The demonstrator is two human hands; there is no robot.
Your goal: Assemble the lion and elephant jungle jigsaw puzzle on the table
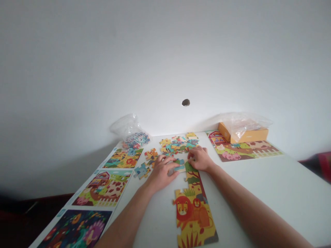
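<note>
**Item:** a lion jigsaw strip (193, 210), made of joined pieces and laid lengthwise on a white table (261, 193) at lower centre of the frame, its upper end reaching between the hands.

**Left hand** (160, 174): fingers are curved over a teal-and-cream jigsaw piece (179, 166), with the thumb by its near edge; whether it is gripped cannot be told.

**Right hand** (200, 158): fingers are held close together and set down at the foot of a loose pile of jigsaw pieces (178, 144); nothing held can be seen.

**Also listed:** printed picture sheets (103, 187) along the left edge; a farm picture (245, 153) at upper right, with an orange box (243, 135) and a clear plastic bag (239, 124) on it; a second bag (129, 127) at upper left.

**Risks:** the joins appear unfixed, so the strip could be parted if dragged by a forearm. The pile could be scattered by a careless wrist, and similar yellow pieces could be mismatched.

**Condition:** the strip looks flat and bright, with its upper end notched and uneven — the lion pair intact.
</note>
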